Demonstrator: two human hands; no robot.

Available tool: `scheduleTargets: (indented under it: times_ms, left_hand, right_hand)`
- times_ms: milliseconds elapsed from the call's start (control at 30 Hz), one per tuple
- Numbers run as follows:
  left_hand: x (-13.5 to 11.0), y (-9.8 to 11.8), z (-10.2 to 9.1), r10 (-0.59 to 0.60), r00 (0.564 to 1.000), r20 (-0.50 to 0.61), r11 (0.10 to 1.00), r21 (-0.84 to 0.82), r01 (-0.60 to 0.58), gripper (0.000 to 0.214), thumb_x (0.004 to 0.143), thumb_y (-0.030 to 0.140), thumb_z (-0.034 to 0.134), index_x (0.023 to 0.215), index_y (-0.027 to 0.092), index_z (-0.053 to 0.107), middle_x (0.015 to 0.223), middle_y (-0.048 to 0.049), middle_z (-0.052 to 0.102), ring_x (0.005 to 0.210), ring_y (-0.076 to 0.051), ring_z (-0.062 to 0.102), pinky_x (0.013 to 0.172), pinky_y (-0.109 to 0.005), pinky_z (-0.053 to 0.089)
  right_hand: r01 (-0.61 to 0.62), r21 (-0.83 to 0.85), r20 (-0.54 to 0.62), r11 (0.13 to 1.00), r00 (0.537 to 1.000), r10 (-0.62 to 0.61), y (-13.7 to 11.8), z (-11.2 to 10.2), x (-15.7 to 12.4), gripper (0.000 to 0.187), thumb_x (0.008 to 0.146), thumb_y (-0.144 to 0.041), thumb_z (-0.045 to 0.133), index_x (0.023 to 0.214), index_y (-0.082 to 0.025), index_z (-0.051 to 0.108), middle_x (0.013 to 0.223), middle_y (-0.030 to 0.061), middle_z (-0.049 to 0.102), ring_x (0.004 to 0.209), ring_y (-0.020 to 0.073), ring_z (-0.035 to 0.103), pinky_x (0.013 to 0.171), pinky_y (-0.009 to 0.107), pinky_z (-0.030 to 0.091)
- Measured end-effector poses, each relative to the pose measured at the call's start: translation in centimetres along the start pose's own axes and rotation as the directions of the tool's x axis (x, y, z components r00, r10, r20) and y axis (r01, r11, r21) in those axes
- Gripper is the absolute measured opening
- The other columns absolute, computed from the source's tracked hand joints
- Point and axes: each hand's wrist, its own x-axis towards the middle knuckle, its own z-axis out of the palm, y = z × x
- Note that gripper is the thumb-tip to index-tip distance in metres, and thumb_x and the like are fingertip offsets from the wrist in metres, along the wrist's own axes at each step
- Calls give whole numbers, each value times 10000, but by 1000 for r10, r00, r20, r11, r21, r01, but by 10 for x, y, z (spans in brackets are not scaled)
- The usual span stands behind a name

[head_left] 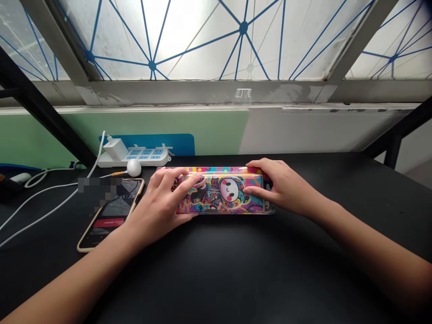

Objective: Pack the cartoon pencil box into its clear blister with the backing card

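A glossy cartoon-printed case [221, 191] lies flat on the black worktop [216, 270], clasped at both ends. The left hand [158, 207] and right hand [283, 186] grip it, fingers over its far edge, holding it steady. A phone [111, 211] lies just beside the left hand.

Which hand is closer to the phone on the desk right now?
Left. The left hand is right beside the smartphone, its wrist at the phone's edge. The right hand is much farther away, at the far end of the cartoon-printed case.
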Motion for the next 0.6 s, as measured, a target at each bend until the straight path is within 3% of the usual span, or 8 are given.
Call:
scheduleTargets:
  times_ms: [100, 167, 300, 367, 433, 600]
  left_hand:
    - [3, 0, -1, 17, 1000, -23, 1000, 11, -17, 902, 837, 496, 776, 1565, 319, 274, 1413, -163, 481, 1331, -403, 410, 1156, -616, 307]
    - [5, -1, -5, 6, 998, -66, 1000, 16, -5, 885, 853, 510, 753, 1568, 313, 271, 1446, -164, 489, 1362, -400, 408, 1185, -622, 253]
    - [8, -9, -15, -124, 982, -141, 992, -14, 123, 670, 852, 438, 764, 1451, 330, 483, 1392, -113, 602, 1309, -375, 514, 1207, -626, 199]
    - [7, -14, -17, -149, 986, -71, 987, -72, 144, 475, 852, 435, 757, 1296, 330, 628, 1214, -77, 706, 1146, -337, 627, 1198, -606, 241]
    - [5, -18, -17, -99, 995, 24, 988, -120, 101, 309, 869, 425, 733, 1160, 328, 705, 1075, -55, 743, 1002, -294, 676, 1176, -555, 312]
    - [2, -19, -13, 41, 993, 111, 991, -130, -26, 165, 924, 395, 671, 1050, 315, 741, 970, -41, 748, 905, -249, 685, 1140, -488, 369]
  right_hand:
    - [41, -19, -49, 999, 998, -42, -3, -5, -1, 550, 853, -669, 646, 1176, -224, 635, 1064, 110, 731, 953, 314, 668, 935, 494, 469]
    - [79, -53, -94, 996, 992, -83, -7, -9, -3, 554, 843, -680, 652, 1175, -238, 636, 1047, 106, 730, 953, 320, 662, 919, 494, 474]
    - [218, -163, -83, 962, 969, -234, -14, -13, -7, 402, 898, -611, 630, 1090, -259, 638, 951, 79, 722, 884, 287, 661, 936, 481, 466]
    - [297, -221, -33, 929, 950, -311, -18, -10, -9, 297, 954, -532, 576, 1029, -252, 641, 889, 73, 711, 829, 269, 654, 914, 470, 474]
    - [351, -275, 11, 895, 932, -363, -22, -4, -9, 245, 991, -445, 520, 1002, -234, 644, 903, 89, 718, 807, 267, 648, 859, 456, 491]
    - [440, -353, 100, 825, 895, -435, -31, 15, -11, 216, 990, -260, 503, 1122, -169, 647, 1113, 145, 741, 929, 290, 679, 888, 451, 499]
